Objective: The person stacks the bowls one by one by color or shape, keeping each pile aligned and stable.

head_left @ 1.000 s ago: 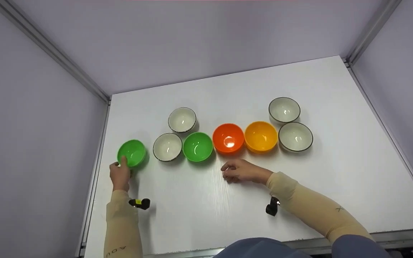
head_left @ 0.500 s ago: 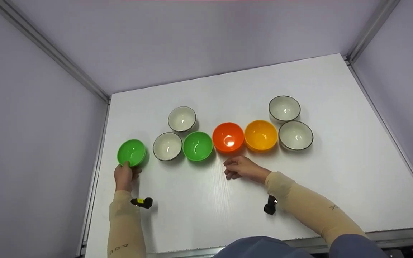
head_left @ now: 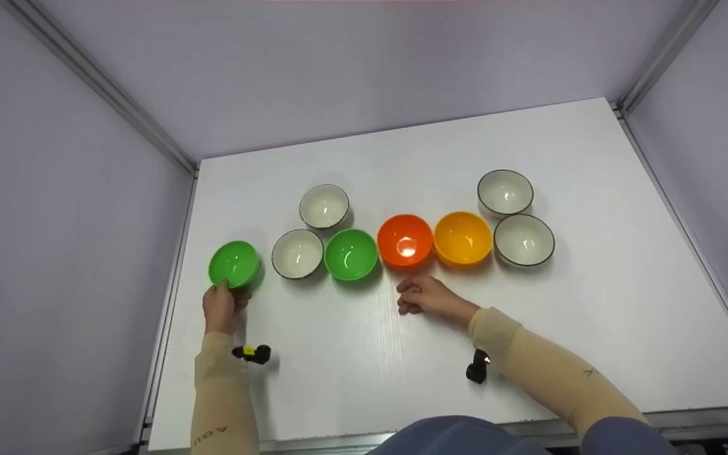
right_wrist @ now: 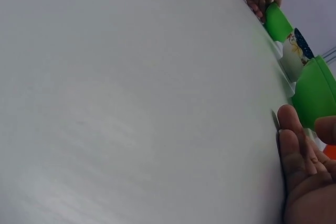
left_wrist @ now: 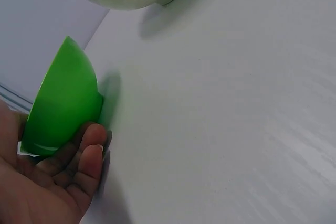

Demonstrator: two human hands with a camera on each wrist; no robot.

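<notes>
The small green bowl (head_left: 234, 263) sits tilted at the table's left edge, thumb on its rim.

The small green plastic bowl at the far left (head_left: 234, 264) is now tipped up on its near side by the left hand (head_left: 220, 306), where a second ago it sat flat with the thumb on its rim. The right hand (head_left: 430, 297) is drawn slightly nearer the orange plastic bowl (head_left: 404, 241).

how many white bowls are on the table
4. Two sit left of centre: one behind, one between the two green bowls. Two sit at the right end: one behind, one beside the yellow bowl. None looks hidden.
</notes>
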